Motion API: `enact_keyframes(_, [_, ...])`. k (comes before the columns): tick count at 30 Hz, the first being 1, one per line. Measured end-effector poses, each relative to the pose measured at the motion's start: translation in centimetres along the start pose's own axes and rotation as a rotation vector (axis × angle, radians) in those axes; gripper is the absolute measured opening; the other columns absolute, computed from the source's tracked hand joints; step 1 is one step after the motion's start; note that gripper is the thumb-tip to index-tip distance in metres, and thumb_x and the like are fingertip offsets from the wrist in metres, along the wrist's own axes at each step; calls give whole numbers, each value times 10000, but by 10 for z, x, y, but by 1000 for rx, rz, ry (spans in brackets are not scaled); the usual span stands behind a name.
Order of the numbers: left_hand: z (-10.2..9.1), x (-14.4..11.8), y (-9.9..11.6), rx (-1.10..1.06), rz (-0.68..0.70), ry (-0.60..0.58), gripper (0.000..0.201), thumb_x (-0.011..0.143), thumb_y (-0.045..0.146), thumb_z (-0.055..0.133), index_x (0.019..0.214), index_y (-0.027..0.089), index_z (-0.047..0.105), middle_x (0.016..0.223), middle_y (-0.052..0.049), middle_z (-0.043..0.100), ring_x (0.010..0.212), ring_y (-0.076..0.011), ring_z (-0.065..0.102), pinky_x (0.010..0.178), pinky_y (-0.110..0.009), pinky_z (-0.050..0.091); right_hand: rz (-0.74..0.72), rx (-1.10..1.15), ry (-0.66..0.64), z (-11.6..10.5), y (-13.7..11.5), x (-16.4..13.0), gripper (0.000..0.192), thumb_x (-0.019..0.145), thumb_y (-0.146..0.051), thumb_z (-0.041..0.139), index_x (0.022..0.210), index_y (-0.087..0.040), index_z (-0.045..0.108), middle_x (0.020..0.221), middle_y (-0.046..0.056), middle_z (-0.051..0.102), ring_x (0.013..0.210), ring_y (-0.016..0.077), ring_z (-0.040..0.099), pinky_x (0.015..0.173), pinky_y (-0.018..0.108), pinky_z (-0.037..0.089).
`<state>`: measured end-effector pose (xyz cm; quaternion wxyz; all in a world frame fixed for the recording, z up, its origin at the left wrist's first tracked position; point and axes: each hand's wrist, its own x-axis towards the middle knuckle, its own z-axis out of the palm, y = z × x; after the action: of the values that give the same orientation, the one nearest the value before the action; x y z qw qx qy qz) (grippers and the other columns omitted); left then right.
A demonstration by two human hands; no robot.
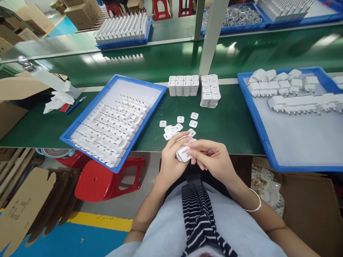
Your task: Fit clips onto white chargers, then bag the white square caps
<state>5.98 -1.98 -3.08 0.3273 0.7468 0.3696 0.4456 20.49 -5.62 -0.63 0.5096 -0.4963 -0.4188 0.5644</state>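
Over the table's front edge, my left hand [170,162] is closed round a small white plug charger [183,153], its rounded square face with dark print turned toward me. The thumb and fingers of my right hand [215,157] are pinched at the charger's right side, touching its printed face. Whether they also hold a thin plate cannot be made out. Just beyond my hands lie several loose white face plates [180,119], some overlapping. Behind these stand stacked plates [183,87], with another stack [210,94] to their right.
On the left, a blue tray [88,98] with rows of white plug parts overhangs the table edge. A blue tray [257,125] on the right holds white chargers at its back. A pen [76,105] and white gloves [59,100] lie far left. A red stool [99,180] stands below.
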Motion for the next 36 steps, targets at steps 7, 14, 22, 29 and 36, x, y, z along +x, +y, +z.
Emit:
enact_keyframes(7, [-1, -2, -1, 12, 14, -13, 316, 859, 142, 656, 1170, 202, 654, 1279, -104, 632, 1170, -214, 624, 981, -370, 548, 15, -47, 3, 1, 1, 0, 170, 824, -286, 723, 958, -187, 754, 568, -16, 637, 403, 68, 462, 389, 209, 382])
enact_keyframes(14, [-3, -2, -1, 14, 41, -40, 316, 865, 115, 645, 1169, 202, 654, 1300, -100, 610, 1193, -201, 602, 1004, -344, 528, 50, -20, 3, 0, -2, 1, 241, 800, -271, 748, 996, -196, 629, 542, -48, 639, 388, 63, 457, 395, 179, 356])
enact_keyframes(22, [-2, -2, -3, 26, 85, -46, 338, 868, 108, 641, 1194, 201, 644, 1307, -105, 600, 1202, -208, 594, 998, -345, 535, 109, 17, -7, -1, -5, 2, 333, 757, -261, 780, 965, -210, 526, 524, -62, 639, 375, 60, 447, 384, 153, 331])
enact_keyframes(29, [-4, -5, -6, 20, 112, -88, 382, 867, 95, 639, 1228, 220, 636, 1323, -106, 593, 1219, -224, 584, 1014, -382, 533, 180, 37, -68, -5, -5, 3, 352, 753, -259, 775, 951, -224, 487, 521, -69, 642, 368, 57, 445, 366, 134, 315])
enact_keyframes(36, [-5, -6, -5, 37, 98, -95, 385, 879, 99, 626, 1240, 234, 632, 1305, -98, 608, 1197, -211, 598, 979, -363, 548, 191, 33, -107, -6, -3, 5, 342, 764, -253, 758, 951, -229, 472, 514, -76, 633, 367, 61, 451, 358, 131, 330])
